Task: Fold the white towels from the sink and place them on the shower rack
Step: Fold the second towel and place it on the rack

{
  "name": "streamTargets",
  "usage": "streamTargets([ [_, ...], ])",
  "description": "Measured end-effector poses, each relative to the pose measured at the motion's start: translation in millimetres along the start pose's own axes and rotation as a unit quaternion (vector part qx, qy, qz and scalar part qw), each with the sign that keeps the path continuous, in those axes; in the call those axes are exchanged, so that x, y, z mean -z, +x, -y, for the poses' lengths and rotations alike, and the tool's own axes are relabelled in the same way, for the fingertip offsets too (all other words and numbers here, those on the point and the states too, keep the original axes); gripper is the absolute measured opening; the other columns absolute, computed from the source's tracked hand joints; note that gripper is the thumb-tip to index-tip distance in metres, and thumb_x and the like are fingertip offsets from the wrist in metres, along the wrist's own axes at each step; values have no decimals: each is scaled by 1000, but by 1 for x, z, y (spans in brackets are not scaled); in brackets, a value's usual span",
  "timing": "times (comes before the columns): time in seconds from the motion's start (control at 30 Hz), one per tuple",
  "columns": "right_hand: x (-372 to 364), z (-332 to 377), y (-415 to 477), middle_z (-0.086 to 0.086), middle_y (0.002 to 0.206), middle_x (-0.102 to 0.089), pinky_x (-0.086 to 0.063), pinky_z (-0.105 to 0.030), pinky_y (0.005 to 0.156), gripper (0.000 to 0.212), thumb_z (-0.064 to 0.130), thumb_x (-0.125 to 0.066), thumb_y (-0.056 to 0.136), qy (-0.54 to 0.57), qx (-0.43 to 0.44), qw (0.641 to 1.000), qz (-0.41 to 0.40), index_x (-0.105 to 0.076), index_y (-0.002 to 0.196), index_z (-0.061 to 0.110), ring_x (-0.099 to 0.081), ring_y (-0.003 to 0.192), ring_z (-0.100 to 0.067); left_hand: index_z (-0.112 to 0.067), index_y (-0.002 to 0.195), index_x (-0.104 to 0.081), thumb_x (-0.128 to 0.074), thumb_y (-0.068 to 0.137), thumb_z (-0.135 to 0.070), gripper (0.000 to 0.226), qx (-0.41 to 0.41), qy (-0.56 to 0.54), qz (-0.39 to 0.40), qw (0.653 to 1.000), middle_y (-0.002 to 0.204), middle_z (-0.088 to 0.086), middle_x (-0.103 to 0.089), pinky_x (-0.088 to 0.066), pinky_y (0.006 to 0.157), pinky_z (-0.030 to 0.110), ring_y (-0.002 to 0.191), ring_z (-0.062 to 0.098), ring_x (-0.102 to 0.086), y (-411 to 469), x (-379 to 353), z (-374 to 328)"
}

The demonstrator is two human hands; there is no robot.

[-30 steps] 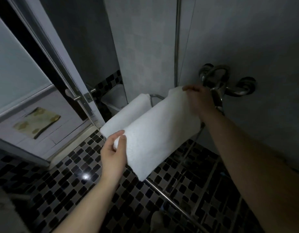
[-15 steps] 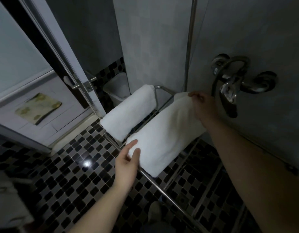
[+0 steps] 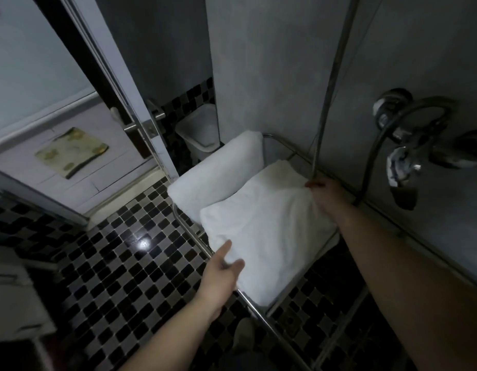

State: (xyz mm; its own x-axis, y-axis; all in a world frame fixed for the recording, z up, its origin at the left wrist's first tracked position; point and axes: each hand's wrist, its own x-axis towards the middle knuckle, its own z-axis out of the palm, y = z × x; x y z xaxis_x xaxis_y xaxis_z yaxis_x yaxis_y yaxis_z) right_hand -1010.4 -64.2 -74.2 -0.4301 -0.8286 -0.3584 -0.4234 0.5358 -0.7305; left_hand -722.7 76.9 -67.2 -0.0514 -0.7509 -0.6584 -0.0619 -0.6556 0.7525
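Note:
Two folded white towels lie side by side on the metal shower rack (image 3: pixel 261 313). The far towel (image 3: pixel 218 170) rests untouched at the rack's left end. The near towel (image 3: pixel 264 223) lies flat on the rack bars. My left hand (image 3: pixel 221 274) holds its near corner, thumb on top and fingers beneath. At the far right edge of that towel, close to the wall, my right hand (image 3: pixel 325 194) grips the cloth with curled fingers.
A chrome tap with hose (image 3: pixel 403 145) juts from the grey wall on the right. A vertical pipe (image 3: pixel 328 87) runs down to the rack. A white bin (image 3: pixel 202 129) stands in the corner. The glass door and its handle (image 3: pixel 141 124) are on the left. Black-and-white mosaic floor (image 3: pixel 111 263) lies below.
The near towel has come down from the air and now lies flat on the rack beside the first towel. Both hands moved down with it and keep hold of its edges.

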Motion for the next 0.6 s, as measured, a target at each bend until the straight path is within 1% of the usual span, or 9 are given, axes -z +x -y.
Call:
streamTargets([
  [0.07,3,2,7,-10,131,-64,-39,-25,86,23,15,-53,96,-10,-3,1000,-9,-72,104,26,-57,118,-30,-24,156,-36,-67,95,-11,69,8,-28,4,1000,107,-15,-70,-54,101,42,97,7,-73,9,-2,0],
  [0.13,8,4,16,-10,130,-64,-37,-25,83,25,16,-53,96,-27,-5,999,-26,-71,112,21,-57,116,-29,-24,156,-32,-67,95,-10,72,24,-68,25,997,110,-14,-70,-60,88,38,93,7,-74,16,-7,-3],
  [0.2,10,6,23,-13,133,-62,-39,-27,86,30,20,-53,97,-57,-24,997,-35,-68,123,16,-56,121,-32,-27,147,-42,-67,93,-6,63,59,-104,31,992,104,-11,-73,-62,70,34,89,11,-75,20,-14,-7],
  [0.23,9,7,27,-15,135,-61,-41,-29,89,32,20,-53,98,-77,-37,996,-31,-66,127,13,-56,123,-34,-29,136,-49,-67,93,-4,53,79,-111,22,990,101,-8,-74,-61,65,34,88,15,-76,23,-18,-9],
  [0.3,6,6,31,-20,136,-60,-44,-32,93,34,19,-53,99,-116,-61,991,-14,-66,128,8,-56,123,-37,-21,118,-54,-65,92,-3,34,115,-111,-4,987,106,3,-74,-61,62,36,92,25,-75,29,-22,-13],
  [0.37,2,4,36,-21,136,-60,-45,-32,90,35,18,-54,99,-135,-78,988,0,-65,129,3,-57,122,-38,-8,119,-62,-64,90,-4,29,145,-115,-14,983,102,12,-77,-60,59,36,88,30,-75,34,-22,-18],
  [0.47,-4,11,42,-22,135,-61,-42,-29,81,38,21,-54,99,-173,-98,980,11,-62,129,-2,-60,120,-37,-6,110,-65,-65,88,-5,22,184,-112,-13,976,89,14,-78,-59,56,36,82,31,-75,36,-16,-23],
  [0.53,-6,17,44,-23,136,-59,-44,-30,83,40,22,-52,102,-202,-112,973,23,-59,131,-5,-59,121,-37,-9,104,-60,-66,87,-4,19,197,-110,-16,974,92,16,-77,-59,57,37,86,34,-74,39,-12,-24],
  [0.6,-8,18,45,-23,136,-58,-44,-31,84,39,21,-48,103,-194,-104,975,31,-57,131,-5,-58,123,-36,-8,111,-57,-65,88,-3,25,194,-107,-18,975,99,16,-75,-60,57,38,89,34,-73,40,-12,-24],
])
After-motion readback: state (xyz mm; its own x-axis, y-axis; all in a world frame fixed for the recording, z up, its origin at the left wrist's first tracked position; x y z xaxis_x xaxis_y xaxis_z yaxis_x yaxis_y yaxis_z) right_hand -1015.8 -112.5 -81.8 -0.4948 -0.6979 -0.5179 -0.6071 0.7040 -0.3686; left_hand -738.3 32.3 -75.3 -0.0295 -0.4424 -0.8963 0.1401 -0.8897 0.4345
